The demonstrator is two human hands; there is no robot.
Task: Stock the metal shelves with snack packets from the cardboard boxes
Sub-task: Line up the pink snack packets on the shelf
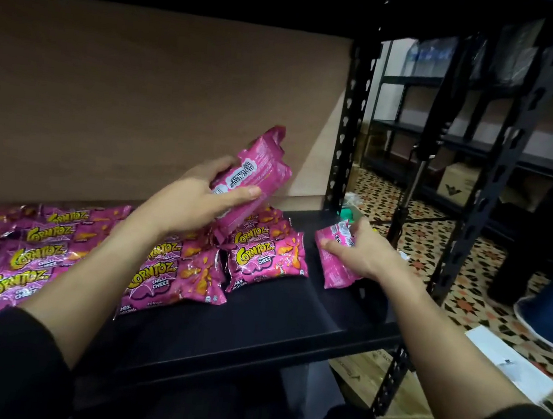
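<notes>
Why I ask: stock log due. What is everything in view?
shelved packets: many, pink with yellow lettering, lying on shelf left and centre
raised packet: one, pink, above the pile
right packet: one, pink, at shelf's right end
shelf: one, black metal, foreground
back board: one, brown, behind shelf
far racks: black, background right
cardboard box: one, brown, low in a far rack
floor: patterned tiles, right
left hand: grips raised packet
right hand: holds right packet
</notes>
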